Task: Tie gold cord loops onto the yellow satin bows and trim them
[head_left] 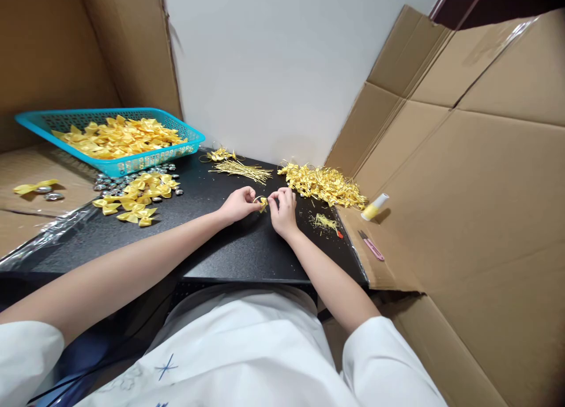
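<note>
Over the black tabletop, a small yellow ribbon bow (263,204) with a thin gold cord looping from it is between my two hands. My left hand (239,205) pinches the bow's left side and the cord with thumb and forefinger. On the other side, my right hand (283,211) is closed, its fingertips pinched at the bow's right edge. Which strand each fingertip grips is too small to make out. Beyond my hands lies a bundle of straight gold cords (242,171), with a few corded bows (220,154) behind it.
A blue basket (194,137) of yellow bows stands at back left, near loose bows (138,212) and silvery gem-like pieces (115,183). On the right are a heap of corded bows (324,183), thread scraps (325,221), a thread spool (374,207) and pink snips (372,246). Cardboard walls (485,189) flank the table.
</note>
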Motion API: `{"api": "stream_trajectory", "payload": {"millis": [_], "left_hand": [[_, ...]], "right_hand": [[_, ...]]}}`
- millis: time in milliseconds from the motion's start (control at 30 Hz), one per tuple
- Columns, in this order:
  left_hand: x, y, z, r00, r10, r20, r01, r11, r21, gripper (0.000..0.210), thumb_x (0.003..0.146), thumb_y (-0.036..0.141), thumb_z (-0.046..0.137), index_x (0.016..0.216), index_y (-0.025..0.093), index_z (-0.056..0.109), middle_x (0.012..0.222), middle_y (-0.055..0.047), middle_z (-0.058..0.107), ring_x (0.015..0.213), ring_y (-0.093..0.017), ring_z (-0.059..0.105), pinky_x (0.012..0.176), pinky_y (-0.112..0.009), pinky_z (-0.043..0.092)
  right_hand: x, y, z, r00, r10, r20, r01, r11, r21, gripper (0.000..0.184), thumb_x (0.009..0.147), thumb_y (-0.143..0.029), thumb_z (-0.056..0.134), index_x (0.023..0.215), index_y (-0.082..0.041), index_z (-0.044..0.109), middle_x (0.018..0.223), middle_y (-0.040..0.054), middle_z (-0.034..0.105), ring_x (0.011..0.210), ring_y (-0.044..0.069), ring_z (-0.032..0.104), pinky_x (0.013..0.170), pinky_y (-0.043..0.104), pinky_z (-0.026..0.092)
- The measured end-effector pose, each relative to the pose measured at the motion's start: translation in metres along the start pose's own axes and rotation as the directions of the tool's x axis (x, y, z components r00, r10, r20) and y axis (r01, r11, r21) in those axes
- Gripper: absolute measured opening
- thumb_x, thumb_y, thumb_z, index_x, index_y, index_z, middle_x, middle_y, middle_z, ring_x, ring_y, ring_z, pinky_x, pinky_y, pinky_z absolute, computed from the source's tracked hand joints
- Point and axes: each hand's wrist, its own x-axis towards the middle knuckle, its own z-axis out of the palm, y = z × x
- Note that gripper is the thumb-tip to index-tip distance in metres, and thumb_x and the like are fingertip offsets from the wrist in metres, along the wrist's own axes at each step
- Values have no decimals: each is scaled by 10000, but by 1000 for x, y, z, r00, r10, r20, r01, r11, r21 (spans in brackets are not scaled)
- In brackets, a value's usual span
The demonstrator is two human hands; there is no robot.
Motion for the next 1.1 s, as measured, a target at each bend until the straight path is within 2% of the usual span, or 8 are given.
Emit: {"api": "stream_trajectory", "payload": {"millis": [133,233,300,433,600,700,867,1100], "left_hand": [[-1,4,0,997,-61,37,64,993,-98,369,494,252,721,684,209,407,557,65,596,530,-120,561,580,-238,396],[-1,5,0,995,-83,54,88,992,-95,358,499,217,728,681,205,420,549,64,595,524,-121,569,547,-224,373],[0,5,0,994,-93,58,98,991,-92,353,507,200,732,672,203,420,544,64,592,515,-116,566,534,-214,359],[1,4,-1,992,-104,69,111,987,-119,360,512,194,744,656,203,414,543,59,609,527,-124,589,547,-220,377],[3,6,-3,988,-121,95,133,981,-140,390,492,188,767,644,206,408,566,44,636,608,-164,649,601,-250,426],[3,7,-3,987,-136,88,145,984,-103,390,481,180,766,628,204,406,560,48,626,592,-152,633,608,-250,423],[4,7,-3,988,-138,72,140,990,-31,374,484,203,752,601,210,396,513,62,566,515,-126,555,522,-234,350],[5,5,-3,989,-133,69,135,990,-34,350,482,199,731,605,208,404,524,59,564,520,-119,545,538,-234,353]], "right_hand": [[1,5,5,999,50,14,-52,953,299,128,900,-286,470,812,-203,513,939,63,577,899,183,570,833,341,471],[2,8,12,975,148,163,-216,787,577,177,923,-388,429,855,-225,440,810,13,631,610,119,604,585,253,492],[3,9,15,944,200,263,-329,651,684,223,910,-448,447,860,-236,400,700,-26,639,483,102,586,489,222,469],[7,10,15,909,245,338,-417,493,764,282,831,-441,601,887,-228,424,642,-41,659,497,114,635,519,236,530],[11,9,7,896,259,360,-442,454,774,324,733,-335,734,921,-198,508,767,9,716,699,144,707,693,284,590],[16,10,-2,905,293,308,-413,438,799,294,731,-323,739,899,-187,539,814,35,727,765,162,716,747,310,595],[24,15,-17,899,410,155,-325,386,863,228,716,-279,744,856,-184,590,809,23,730,734,137,710,721,270,597],[22,18,-13,881,417,223,-376,331,866,208,727,-276,740,830,-189,582,841,25,736,745,126,707,720,255,590]]}}
